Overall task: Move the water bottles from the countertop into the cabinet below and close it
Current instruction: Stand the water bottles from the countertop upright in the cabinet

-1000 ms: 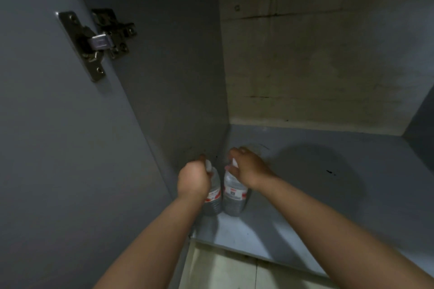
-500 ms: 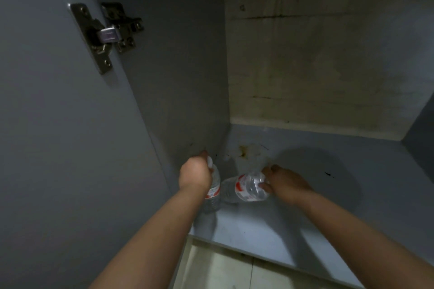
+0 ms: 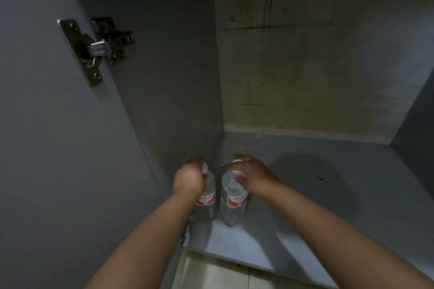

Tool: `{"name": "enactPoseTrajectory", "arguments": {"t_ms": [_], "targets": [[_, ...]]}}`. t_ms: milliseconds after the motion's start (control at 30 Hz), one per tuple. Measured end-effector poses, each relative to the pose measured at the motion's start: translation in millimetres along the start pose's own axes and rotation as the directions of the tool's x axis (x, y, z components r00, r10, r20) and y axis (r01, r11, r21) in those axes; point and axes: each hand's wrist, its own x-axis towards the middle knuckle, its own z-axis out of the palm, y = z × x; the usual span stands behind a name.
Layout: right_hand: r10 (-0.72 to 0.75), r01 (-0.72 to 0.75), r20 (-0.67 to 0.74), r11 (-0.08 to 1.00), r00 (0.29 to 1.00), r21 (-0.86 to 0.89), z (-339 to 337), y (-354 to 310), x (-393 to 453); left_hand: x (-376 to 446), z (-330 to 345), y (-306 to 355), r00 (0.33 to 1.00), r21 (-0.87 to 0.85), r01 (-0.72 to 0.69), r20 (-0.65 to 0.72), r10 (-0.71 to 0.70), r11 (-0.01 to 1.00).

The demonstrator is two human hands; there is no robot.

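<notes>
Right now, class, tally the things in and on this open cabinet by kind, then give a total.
Water bottles: 2, the left bottle and the right bottle
Hands: 2, the left hand and the right hand
Door hinges: 1, the hinge
Total: 5

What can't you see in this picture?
- Head view: the left hand covers the neck of the left bottle, so its grip there is hidden.
- The labels on both bottles, including the right bottle, are too small and blurred to read.
- The door is cut off by the left edge, so its handle is out of view.
- The countertop above is outside the frame; whether bottles remain there cannot be told.
- The cabinet's right wall is cut off by the right edge.
</notes>
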Motion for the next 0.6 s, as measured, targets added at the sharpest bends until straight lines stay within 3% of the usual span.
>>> {"name": "enactPoseTrajectory", "arguments": {"t_ms": [100,233,600], "targets": [[0.033,-0.033,0.012,0.998,0.999,-0.056,12.0,-18.8,9.3,6.5,-5.5,1.7,1.000,-0.006,-0.018,0.005,0.018,1.000],[0.076,-0.087,-0.081,0.985,0.994,-0.150,13.9,-16.5,17.3,18.7,-10.7,1.5,0.998,0.028,-0.050,0.049,0.048,0.998],[0.002,-0.026,-0.150,0.987,0.989,-0.156,22.1,-16.3,33.6,48.6,-3.4,-11.2,0.999,0.158,-0.040,0.020,0.037,0.987]]}}
